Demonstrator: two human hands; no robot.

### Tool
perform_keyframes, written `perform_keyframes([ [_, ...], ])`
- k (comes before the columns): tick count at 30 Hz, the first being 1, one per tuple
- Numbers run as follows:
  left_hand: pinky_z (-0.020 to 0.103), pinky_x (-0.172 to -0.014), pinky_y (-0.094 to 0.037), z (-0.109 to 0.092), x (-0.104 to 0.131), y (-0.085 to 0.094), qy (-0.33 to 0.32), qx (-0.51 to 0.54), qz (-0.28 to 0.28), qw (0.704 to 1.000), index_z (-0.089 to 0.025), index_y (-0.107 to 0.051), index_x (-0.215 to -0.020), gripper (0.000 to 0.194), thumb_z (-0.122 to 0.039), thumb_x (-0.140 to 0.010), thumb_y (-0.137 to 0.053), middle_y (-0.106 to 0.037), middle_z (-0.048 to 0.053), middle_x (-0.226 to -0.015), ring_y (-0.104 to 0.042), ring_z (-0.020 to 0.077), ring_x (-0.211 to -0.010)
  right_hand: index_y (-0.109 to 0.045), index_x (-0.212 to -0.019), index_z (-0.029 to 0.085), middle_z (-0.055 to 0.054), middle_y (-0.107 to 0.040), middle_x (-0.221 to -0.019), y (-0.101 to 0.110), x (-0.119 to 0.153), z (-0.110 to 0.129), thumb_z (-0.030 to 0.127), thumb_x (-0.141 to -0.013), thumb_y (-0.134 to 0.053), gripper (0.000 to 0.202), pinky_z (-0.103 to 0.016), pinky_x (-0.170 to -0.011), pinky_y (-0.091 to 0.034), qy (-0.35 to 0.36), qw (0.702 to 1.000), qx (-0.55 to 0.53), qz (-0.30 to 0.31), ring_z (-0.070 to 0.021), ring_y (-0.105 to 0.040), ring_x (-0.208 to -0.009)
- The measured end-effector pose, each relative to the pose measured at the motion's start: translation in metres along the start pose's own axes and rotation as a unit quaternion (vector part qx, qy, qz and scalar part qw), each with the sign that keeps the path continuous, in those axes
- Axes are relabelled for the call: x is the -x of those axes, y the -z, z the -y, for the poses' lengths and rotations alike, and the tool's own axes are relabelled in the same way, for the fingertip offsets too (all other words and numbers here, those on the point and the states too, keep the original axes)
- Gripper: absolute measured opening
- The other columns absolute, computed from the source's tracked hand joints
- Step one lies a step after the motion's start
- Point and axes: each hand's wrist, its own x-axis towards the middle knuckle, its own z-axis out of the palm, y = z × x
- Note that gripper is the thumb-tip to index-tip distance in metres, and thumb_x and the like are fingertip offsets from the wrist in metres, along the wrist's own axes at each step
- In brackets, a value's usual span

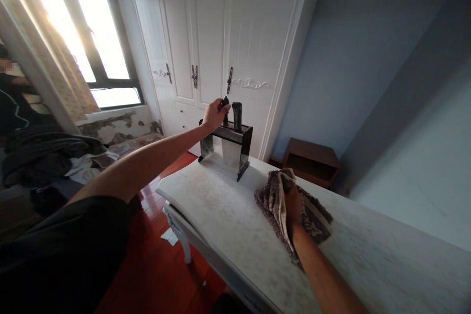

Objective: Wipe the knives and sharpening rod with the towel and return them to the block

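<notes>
My left hand (pixel 215 115) is closed around a black knife handle (pixel 225 101) at the top of a knife block (pixel 247 137). The block has a dark frame with see-through sides and stands upright on small feet at the table's far end. A second black knife handle (pixel 237 117) sticks up from it, just right of my fingers. A pale blade shape shows behind the clear panel. On the white marbled table (pixel 228 211), my right hand (pixel 293 203) grips a bunched brown towel (pixel 272 201) that lies against the surface. The towel's folds partly cover the fingers.
White wardrobe doors (pixel 250 34) rise behind the table. A brown open-fronted nightstand (pixel 312 157) stands beyond its right edge. At left are a heap of dark clothes (pixel 40 152), a window (pixel 99 24) with a curtain (pixel 55 44), and another person (pixel 18 103). Paper scraps (pixel 169 236) lie on the red floor.
</notes>
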Motion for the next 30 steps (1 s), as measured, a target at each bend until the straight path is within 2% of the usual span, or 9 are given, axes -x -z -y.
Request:
perform_keyframes([
  [3, 0.022, -0.053, -0.038, -0.001, 0.001, 0.001, 0.003, 0.006, 0.003, 1.000, -0.017, -0.053, -0.076, 0.015, -0.028, -0.083, -0.060, -0.059, -0.001, -0.064, -0.053, 0.0103, -0.057, -0.064, -0.115, 0.011, -0.020, -0.073, -0.104, 0.000, -0.001, 0.002, 0.038, -0.076, -0.052, 0.049, -0.036, -0.079, -0.049, -0.032, 0.999, 0.005, 0.014, -0.0306, -0.068, -0.096],
  [5, 0.022, -0.053, -0.038, 0.000, 0.001, 0.001, 0.002, 0.004, 0.007, 1.000, -0.017, -0.054, -0.078, 0.015, -0.030, -0.083, -0.060, -0.061, 0.000, -0.066, -0.054, 0.0108, -0.059, -0.064, -0.117, 0.011, -0.019, -0.073, -0.102, 0.000, -0.001, 0.004, 0.037, -0.076, -0.053, 0.049, -0.037, -0.079, -0.049, -0.030, 0.999, -0.002, 0.017, -0.0307, -0.068, -0.095],
  [13, 0.022, -0.053, -0.038, 0.001, 0.012, 0.006, -0.005, -0.040, 0.021, 0.999, -0.017, -0.056, -0.077, 0.024, -0.039, -0.086, -0.057, -0.062, 0.001, -0.067, -0.055, 0.0118, -0.060, -0.067, -0.107, 0.014, -0.015, -0.074, -0.096, 0.002, 0.000, 0.009, 0.035, -0.079, -0.057, 0.037, -0.032, -0.074, -0.050, -0.012, 1.000, -0.017, -0.006, -0.0273, -0.070, -0.088],
  [17, 0.024, -0.054, -0.037, -0.003, 0.019, 0.009, 0.004, -0.075, 0.017, 0.997, -0.017, -0.059, -0.081, 0.020, -0.036, -0.086, -0.059, -0.062, 0.001, -0.070, -0.051, 0.0111, -0.057, -0.066, -0.106, 0.014, -0.014, -0.074, -0.099, 0.002, 0.001, 0.010, 0.037, -0.080, -0.056, 0.036, -0.030, -0.076, -0.050, -0.010, 1.000, -0.028, 0.001, -0.0263, -0.069, -0.093],
  [24, 0.027, -0.067, -0.039, -0.010, 0.028, 0.009, 0.018, -0.097, -0.077, 0.992, -0.019, -0.057, -0.094, 0.016, -0.027, -0.082, -0.064, -0.061, 0.002, -0.085, -0.051, 0.0138, -0.067, -0.065, -0.116, 0.012, -0.018, -0.072, -0.106, -0.001, -0.003, 0.005, 0.038, -0.080, -0.055, 0.045, -0.035, -0.083, -0.049, -0.015, 1.000, -0.012, 0.012, -0.0294, -0.067, -0.100],
  [27, 0.029, -0.072, -0.040, -0.014, 0.036, 0.011, 0.011, -0.101, -0.089, 0.991, -0.019, -0.055, -0.093, 0.013, -0.024, -0.083, -0.061, -0.060, 0.004, -0.088, -0.052, 0.0155, -0.072, -0.065, -0.115, 0.014, -0.015, -0.073, -0.104, -0.002, -0.004, 0.001, 0.036, -0.080, -0.054, 0.043, -0.033, -0.082, -0.049, 0.010, 1.000, -0.025, 0.009, -0.0275, -0.068, -0.098],
  [30, 0.031, -0.078, -0.041, -0.017, 0.045, 0.016, -0.007, -0.113, -0.091, 0.989, -0.020, -0.053, -0.092, 0.012, -0.020, -0.082, -0.058, -0.058, 0.005, -0.092, -0.054, 0.0171, -0.077, -0.067, -0.110, 0.014, -0.016, -0.073, -0.100, -0.004, -0.005, -0.003, 0.035, -0.079, -0.054, 0.039, -0.033, -0.078, -0.049, 0.006, 1.000, -0.017, -0.005, -0.0290, -0.069, -0.093],
])
